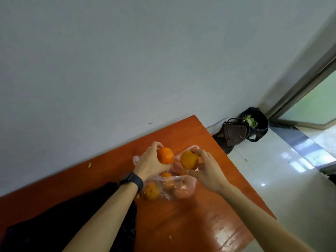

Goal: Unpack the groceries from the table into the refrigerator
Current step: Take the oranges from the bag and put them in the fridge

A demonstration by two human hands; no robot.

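My left hand (150, 163) grips a bright orange (165, 155) above the reddish-brown table (190, 224). My right hand (207, 169) grips a second, duller orange (189, 160) just to the right of the first. Under both hands lies a clear plastic bag (189, 185) holding several more oranges (151, 190). A dark watch sits on my left wrist. The refrigerator is out of view.
A black bag (63, 220) lies on the table at the left, under my left forearm. Beyond the table's far corner, on the pale tiled floor, stand a dark basket (234, 132) and a black bin bag (258, 122) with green scraps. A grey wall runs behind the table.
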